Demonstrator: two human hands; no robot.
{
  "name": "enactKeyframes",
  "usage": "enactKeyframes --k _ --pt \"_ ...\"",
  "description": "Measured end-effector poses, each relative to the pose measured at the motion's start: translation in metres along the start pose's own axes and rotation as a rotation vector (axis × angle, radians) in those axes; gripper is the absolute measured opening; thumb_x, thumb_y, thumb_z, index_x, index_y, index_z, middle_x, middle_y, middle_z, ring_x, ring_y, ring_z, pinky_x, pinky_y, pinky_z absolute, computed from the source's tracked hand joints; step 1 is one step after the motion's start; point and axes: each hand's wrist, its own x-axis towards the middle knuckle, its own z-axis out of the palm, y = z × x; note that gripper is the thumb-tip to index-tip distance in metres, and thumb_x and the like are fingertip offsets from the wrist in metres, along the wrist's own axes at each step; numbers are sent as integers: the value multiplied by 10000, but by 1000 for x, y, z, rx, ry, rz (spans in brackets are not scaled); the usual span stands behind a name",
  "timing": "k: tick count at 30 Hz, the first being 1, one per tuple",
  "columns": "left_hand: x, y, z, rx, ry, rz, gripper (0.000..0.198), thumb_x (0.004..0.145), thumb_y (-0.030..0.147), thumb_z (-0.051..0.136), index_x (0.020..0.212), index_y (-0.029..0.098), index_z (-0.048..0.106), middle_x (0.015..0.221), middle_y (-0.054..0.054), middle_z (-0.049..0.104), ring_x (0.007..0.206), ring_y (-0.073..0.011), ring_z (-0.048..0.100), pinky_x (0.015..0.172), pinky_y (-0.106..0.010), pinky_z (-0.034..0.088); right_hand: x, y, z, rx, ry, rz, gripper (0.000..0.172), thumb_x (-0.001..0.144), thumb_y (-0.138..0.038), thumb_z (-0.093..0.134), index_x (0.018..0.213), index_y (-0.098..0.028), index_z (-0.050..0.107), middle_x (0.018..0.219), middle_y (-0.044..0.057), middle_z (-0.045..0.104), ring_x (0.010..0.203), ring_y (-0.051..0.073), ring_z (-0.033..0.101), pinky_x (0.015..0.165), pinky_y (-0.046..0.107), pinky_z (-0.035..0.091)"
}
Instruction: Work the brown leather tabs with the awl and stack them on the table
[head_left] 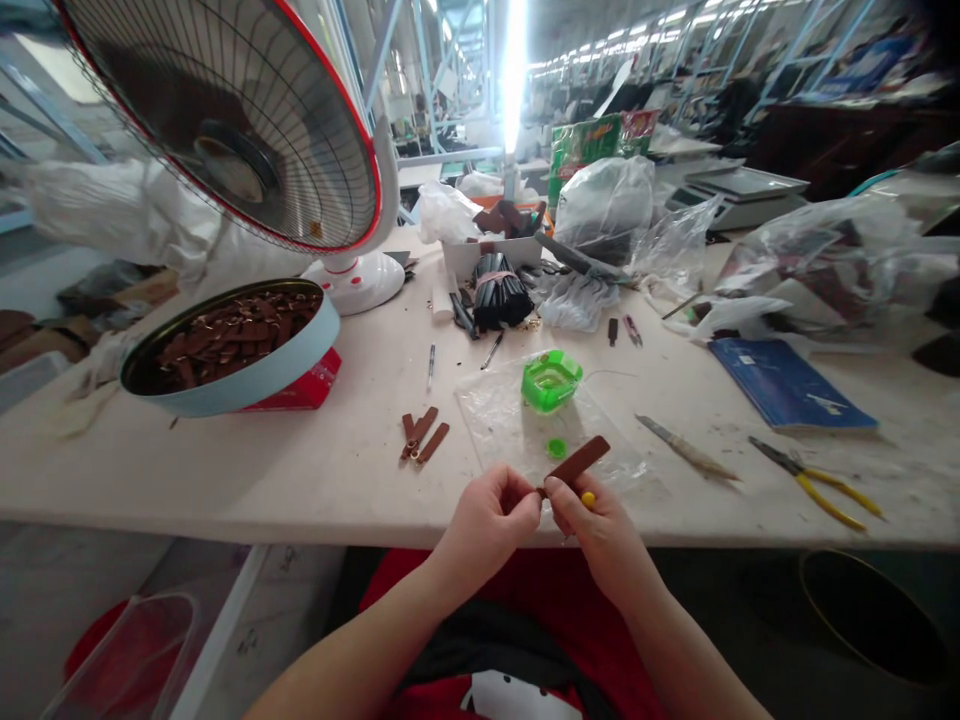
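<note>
A brown leather-like strap point(581, 461) sticks up from between my hands near the table's front edge. My right hand point(606, 535) is closed on it, thumb on top. A small yellow knob point(588, 499) pokes out between that hand's fingers; what it belongs to is hidden. My left hand point(491, 515) pinches at the strap's lower end, where the fingertips cover the detail. Just beyond lie a green cap point(556, 449) and a green dish point(551, 380) on a clear plastic sheet point(491, 405). To the left rests a little group of brown straps point(424, 436) with gold-coloured rings.
Right of my hands are a knife point(690, 448), yellow-handled pliers point(817, 480) and a blue book point(791, 382). A round tin point(255, 372) full of brown pieces stands left, before a large fan point(247, 130). Behind are bundled black strips point(501, 292) and plastic bags point(607, 205).
</note>
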Motion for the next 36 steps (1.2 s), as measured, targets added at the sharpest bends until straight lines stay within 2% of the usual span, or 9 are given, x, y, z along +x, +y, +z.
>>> enactKeyframes --k 5,7,10,13,18,23,25,31,36 --pt "0 -9 9 191 103 77 151 767 256 500 649 167 468 585 44 480 564 -89 447 555 -219 353 0 10 1 21 29 18 279 761 -447 565 696 -184 497 529 -56 354 485 90 303 428 226 252" --pt "-1 -13 9 192 109 73 150 772 254 505 654 166 475 586 43 485 565 -91 454 556 -220 358 1 12 1 29 29 28 271 755 -439 577 708 -183 504 537 -55 360 492 91 308 429 224 250" --pt "-5 -14 5 66 -16 48 112 793 253 498 742 158 528 661 21 554 619 -102 505 595 -224 397 2 12 -4 53 3 47 265 755 -431 590 731 -176 522 556 -50 382 507 89 316 444 221 248" --pt "-8 -11 0 -22 -147 63 127 812 239 497 862 155 578 793 -10 623 728 -116 556 692 -240 432 3 11 -9 188 -67 118 257 762 -421 600 764 -173 528 562 -52 386 500 81 299 452 217 234" --pt "-6 -11 -2 -165 -91 36 171 740 283 641 770 151 537 695 18 596 652 -100 556 620 -215 423 -2 9 -6 412 -135 192 226 761 -371 634 766 -175 523 557 -63 361 477 64 258 444 213 196" --pt "-4 -16 -3 -433 -239 -13 209 734 268 662 814 152 508 749 -15 650 719 -163 641 727 -316 488 -10 6 3 497 -155 198 192 771 -344 635 821 -182 544 589 -59 370 492 56 255 447 203 204" --pt "-3 -16 -4 -472 -244 -30 224 719 259 679 793 153 496 718 -17 661 699 -177 653 723 -343 500 -11 6 5 513 -157 202 187 776 -341 631 824 -183 544 597 -58 368 502 57 256 453 200 213" --pt "-4 -15 -2 -546 -231 -68 295 661 292 728 716 150 475 644 -3 646 646 -160 643 691 -317 499 -12 10 7 477 -108 178 195 773 -345 630 796 -174 540 601 -51 382 521 68 276 469 198 250" --pt "-5 -11 3 -632 -204 -103 331 634 332 741 679 150 467 637 3 630 636 -125 617 684 -276 483 -15 6 10 453 3 136 207 742 -361 650 802 -192 547 633 -32 451 566 95 364 518 214 335"
